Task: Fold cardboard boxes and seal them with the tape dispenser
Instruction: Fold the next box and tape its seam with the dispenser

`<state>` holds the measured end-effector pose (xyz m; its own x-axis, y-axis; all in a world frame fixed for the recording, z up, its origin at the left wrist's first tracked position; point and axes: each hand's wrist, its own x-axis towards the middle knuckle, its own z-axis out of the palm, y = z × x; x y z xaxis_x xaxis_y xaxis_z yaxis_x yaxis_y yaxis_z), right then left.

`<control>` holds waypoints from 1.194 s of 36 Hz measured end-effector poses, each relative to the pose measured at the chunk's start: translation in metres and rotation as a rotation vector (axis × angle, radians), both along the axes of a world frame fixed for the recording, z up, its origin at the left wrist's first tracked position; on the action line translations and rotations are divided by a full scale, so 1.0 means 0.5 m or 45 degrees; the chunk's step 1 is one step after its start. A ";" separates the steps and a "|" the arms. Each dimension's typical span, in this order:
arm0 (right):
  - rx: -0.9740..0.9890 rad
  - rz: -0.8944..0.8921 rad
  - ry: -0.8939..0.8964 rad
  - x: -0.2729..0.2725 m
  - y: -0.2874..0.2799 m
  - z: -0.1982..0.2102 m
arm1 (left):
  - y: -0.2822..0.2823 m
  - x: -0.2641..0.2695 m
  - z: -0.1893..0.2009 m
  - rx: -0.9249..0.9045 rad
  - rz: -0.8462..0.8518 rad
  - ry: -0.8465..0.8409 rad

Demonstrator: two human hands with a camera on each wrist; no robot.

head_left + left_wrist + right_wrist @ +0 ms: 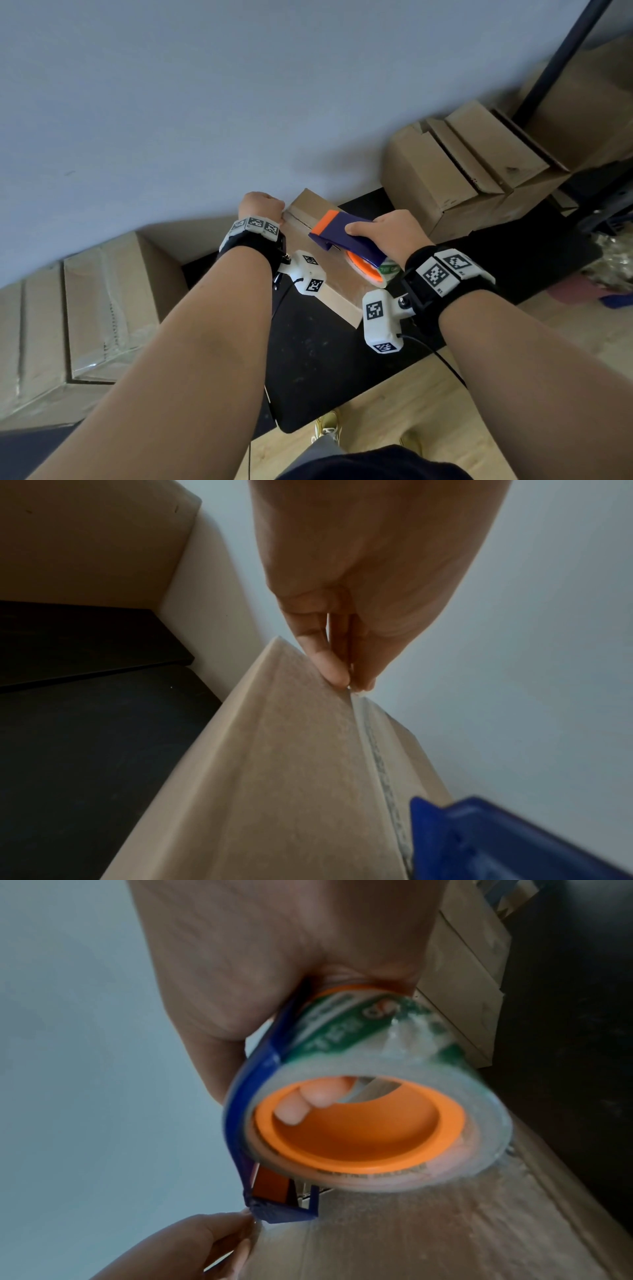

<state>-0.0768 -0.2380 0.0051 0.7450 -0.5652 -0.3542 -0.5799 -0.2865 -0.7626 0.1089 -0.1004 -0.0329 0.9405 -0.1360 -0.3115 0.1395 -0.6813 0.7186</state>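
A brown cardboard box (337, 275) lies on the black table (325, 370), its top seam running away from me. My left hand (262, 205) is at the box's far end; in the left wrist view its fingertips (335, 669) pinch the far edge of the box (291, 764) where the seam ends. My right hand (387, 233) grips a blue and orange tape dispenser (346, 233) resting on the box top. In the right wrist view the clear tape roll (359, 1123) sits on the box (445, 1231), with the dispenser's front edge close to my left hand (192, 1242).
Several folded cardboard boxes (462, 164) are stacked at the back right. A plastic-wrapped bundle of flat cardboard (102, 308) stands at the left. A pale wall (205, 102) rises right behind the table, a black post (561, 58) stands at the far right, and wooden floor lies below.
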 end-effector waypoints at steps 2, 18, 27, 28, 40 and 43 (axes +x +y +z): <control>0.002 -0.002 0.002 0.001 0.000 -0.001 | -0.001 0.005 -0.004 0.021 -0.018 -0.006; 0.002 -0.015 0.012 0.005 -0.003 -0.012 | -0.011 -0.022 0.000 0.445 -0.255 -0.023; 0.008 -0.027 0.012 0.007 -0.001 -0.012 | 0.006 -0.027 -0.055 0.461 -0.264 -0.138; 0.014 -0.030 0.007 0.007 0.000 -0.012 | 0.010 -0.030 -0.057 0.473 -0.286 -0.167; 0.061 -0.020 0.005 0.002 0.005 -0.003 | -0.001 -0.074 -0.073 0.302 -0.409 -0.685; 0.129 -0.047 -0.002 -0.001 0.006 0.005 | 0.006 -0.079 -0.084 0.420 -0.446 -0.758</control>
